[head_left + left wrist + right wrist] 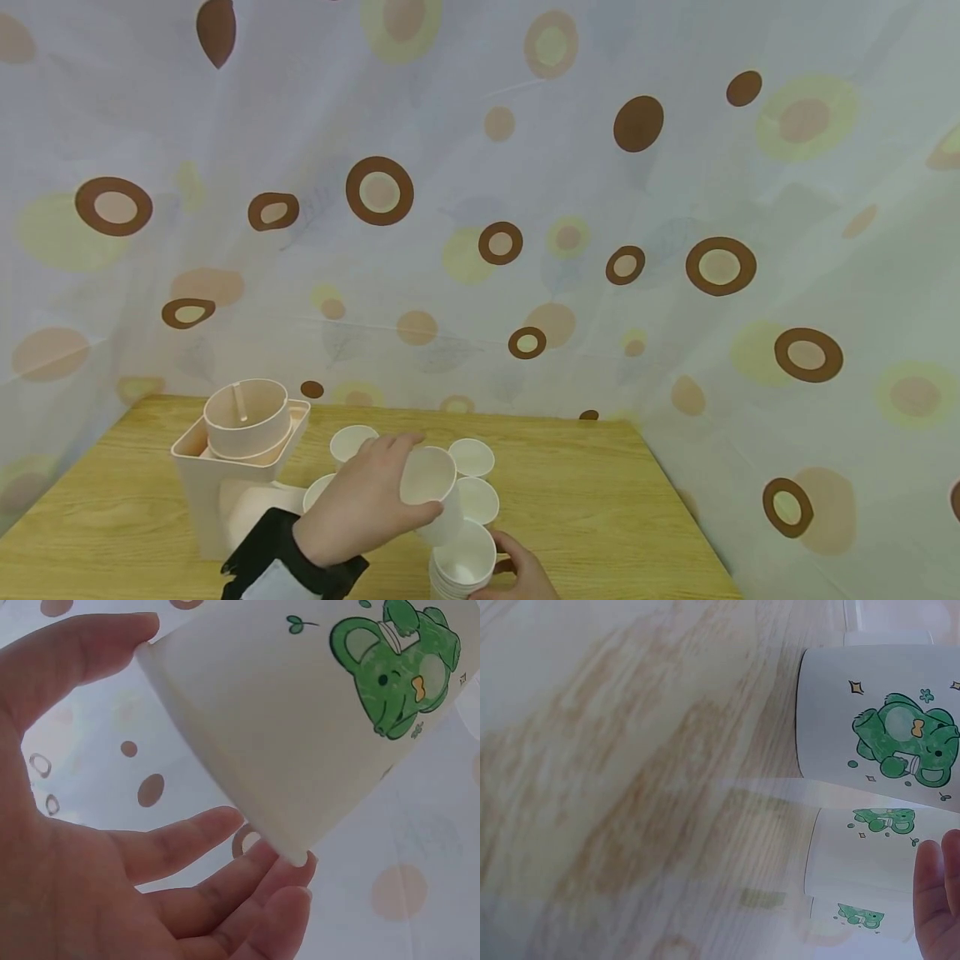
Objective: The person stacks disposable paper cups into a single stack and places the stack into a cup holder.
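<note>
My left hand (367,500) grips a white paper cup (444,508) by its rim, tilted, over a stack of paper cups (465,558). Thumb and fingers press on opposite sides of that rim in the left wrist view, where the cup wall (247,735) bears a green cartoon bear. At the right side of the stack, my right hand (521,575) holds it with bent fingers. Fingertips (930,885) show at the edge of the right wrist view, close to white cups (832,712) with the same bear print; most of that hand is hidden there.
Single paper cups stand behind the stack: two on the right, one behind (472,457) the other (478,502), and two on the left, a far one (351,440) and a partly covered one (313,490). A beige plastic container (202,492) with a round top stands left on the wooden table (585,492).
</note>
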The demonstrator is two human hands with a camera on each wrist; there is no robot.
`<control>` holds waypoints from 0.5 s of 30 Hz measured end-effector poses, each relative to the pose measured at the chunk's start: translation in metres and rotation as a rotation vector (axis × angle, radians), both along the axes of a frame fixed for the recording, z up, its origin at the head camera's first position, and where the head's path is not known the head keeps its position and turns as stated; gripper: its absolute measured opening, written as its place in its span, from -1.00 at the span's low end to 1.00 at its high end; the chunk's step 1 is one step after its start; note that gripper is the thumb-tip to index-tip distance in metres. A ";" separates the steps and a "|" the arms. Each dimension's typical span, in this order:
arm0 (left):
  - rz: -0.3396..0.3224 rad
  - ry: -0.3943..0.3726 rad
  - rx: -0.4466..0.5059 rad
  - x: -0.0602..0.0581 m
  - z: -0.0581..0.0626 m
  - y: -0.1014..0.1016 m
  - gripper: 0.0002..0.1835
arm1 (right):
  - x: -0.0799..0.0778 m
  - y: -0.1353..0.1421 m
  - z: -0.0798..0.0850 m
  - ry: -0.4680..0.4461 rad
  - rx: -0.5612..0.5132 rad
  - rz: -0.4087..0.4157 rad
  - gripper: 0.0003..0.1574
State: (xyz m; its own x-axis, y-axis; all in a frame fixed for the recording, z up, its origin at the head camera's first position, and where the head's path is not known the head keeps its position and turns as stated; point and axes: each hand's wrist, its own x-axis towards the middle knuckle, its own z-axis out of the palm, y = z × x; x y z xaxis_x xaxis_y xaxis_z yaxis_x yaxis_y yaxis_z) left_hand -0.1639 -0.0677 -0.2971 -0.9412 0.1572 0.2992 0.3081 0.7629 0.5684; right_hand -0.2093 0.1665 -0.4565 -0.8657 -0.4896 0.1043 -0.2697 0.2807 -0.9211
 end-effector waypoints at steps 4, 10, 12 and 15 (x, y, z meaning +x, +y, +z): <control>-0.040 0.004 0.029 0.003 0.003 0.003 -0.26 | 0.000 0.000 0.000 0.008 -0.003 0.002 -0.12; -0.101 0.064 0.050 0.006 0.005 0.009 -0.29 | 0.000 0.001 -0.001 0.019 0.006 0.001 -0.12; -0.119 0.091 0.049 0.006 0.005 0.011 -0.30 | 0.001 0.001 -0.001 0.005 0.013 -0.002 -0.12; -0.148 0.120 0.036 0.005 0.004 0.014 -0.30 | 0.001 0.002 -0.001 -0.012 0.024 -0.004 -0.12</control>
State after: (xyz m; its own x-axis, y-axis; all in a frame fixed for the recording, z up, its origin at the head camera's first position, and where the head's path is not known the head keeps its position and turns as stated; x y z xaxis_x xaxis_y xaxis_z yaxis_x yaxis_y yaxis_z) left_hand -0.1586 -0.0537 -0.2935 -0.8658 0.2787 0.4155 0.4827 0.6836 0.5474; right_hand -0.2083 0.1680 -0.4574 -0.8689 -0.4881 0.0821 -0.2573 0.3037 -0.9174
